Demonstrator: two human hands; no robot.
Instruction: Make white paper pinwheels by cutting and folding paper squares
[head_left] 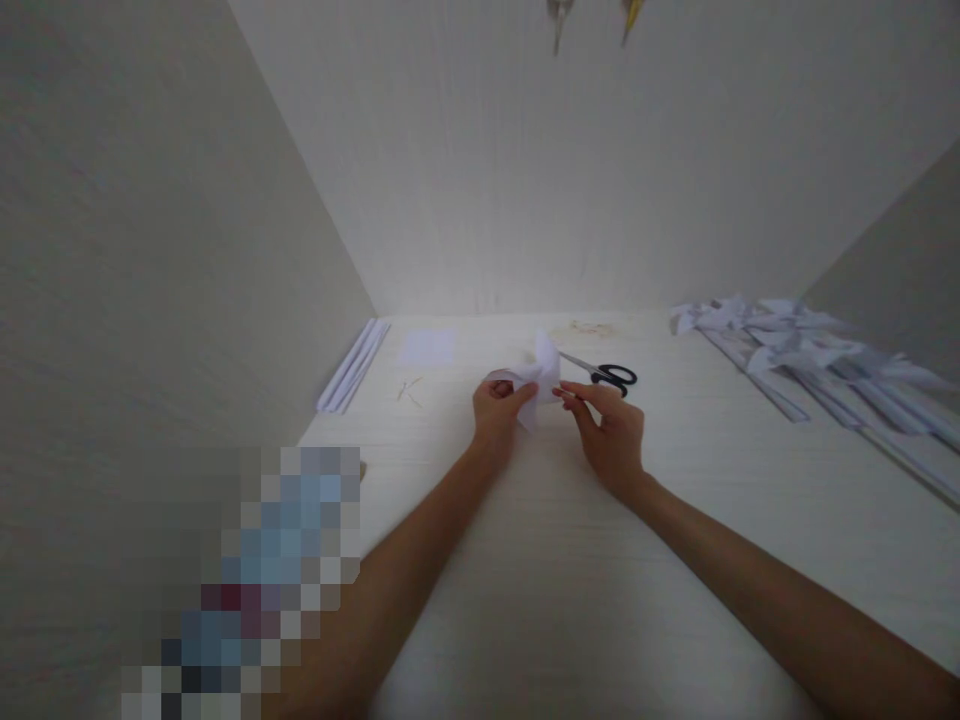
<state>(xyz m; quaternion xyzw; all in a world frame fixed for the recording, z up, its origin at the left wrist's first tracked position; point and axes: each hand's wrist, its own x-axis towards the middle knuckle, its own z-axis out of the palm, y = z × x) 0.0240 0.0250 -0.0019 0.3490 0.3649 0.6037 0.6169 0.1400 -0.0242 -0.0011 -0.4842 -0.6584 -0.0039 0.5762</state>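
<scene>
- The left hand (pixel 496 408) has its grip closed on the near-left part of a folded white paper piece (pixel 536 378), thumb and fingertips pinching the curled edge.
- The right hand (pixel 611 430) pinches the same paper piece from the right side; its grip is closed on the paper, with the forefinger stretched out toward the fold.
- The paper piece sits between the two hands, lifted a little above the white tabletop (pixel 570 560), at the middle of the view; one pointed flap stands up at the far side.
- Black-handled scissors (pixel 606 374) lie on the tabletop just behind the right hand, blades pointing left toward the paper.
- A flat white paper square (pixel 428 347) lies farther back, to the left of the hands.
- A stack of long white paper strips (pixel 354 366) lies along the left wall.
- A heap of folded white paper shapes on long sticks or strips (pixel 810 355) covers the far right of the tabletop, well apart from the hands.
- A few small thin scraps (pixel 409 390) lie near the paper square; what they are cannot be told.
</scene>
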